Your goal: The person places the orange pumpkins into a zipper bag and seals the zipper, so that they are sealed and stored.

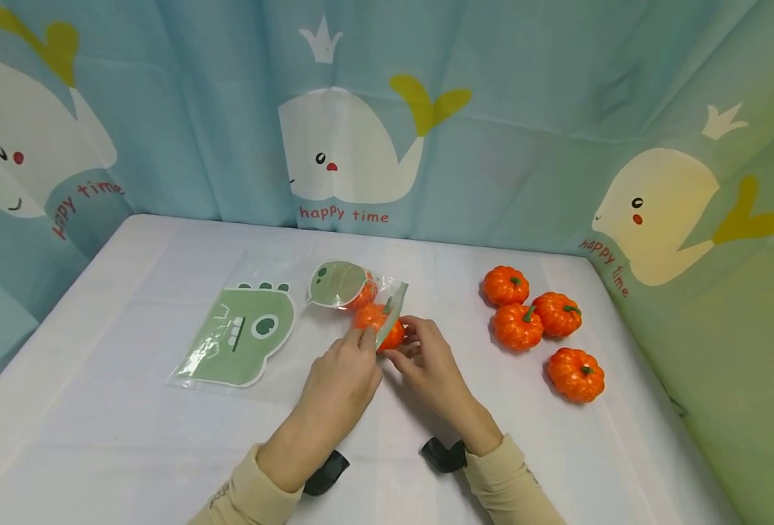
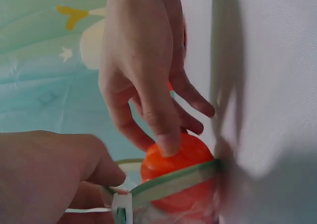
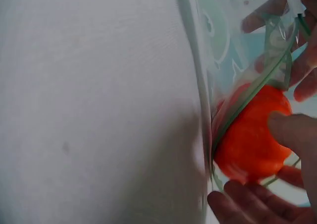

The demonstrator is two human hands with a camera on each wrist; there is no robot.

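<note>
A clear zip bag (image 1: 275, 390) printed with green cartoon shapes lies on the table, its green-edged mouth toward the right. My left hand (image 1: 344, 375) pinches the rim beside the white slider (image 2: 122, 206). At the mouth sits a small orange pumpkin (image 3: 255, 137), partly inside the bag and partly out. My right hand (image 1: 436, 368) holds that pumpkin, thumb on its near side and fingers curled about it. Deeper in the bag, another orange pumpkin (image 1: 364, 294) shows partly behind a green printed oval.
To the right on the white table (image 1: 131, 452), several small orange pumpkins with green stems stand: a back one (image 1: 505, 285), two touching neighbours and a nearer one (image 1: 576, 375). A blue-green curtain (image 1: 525, 168) with whale prints hangs behind the table.
</note>
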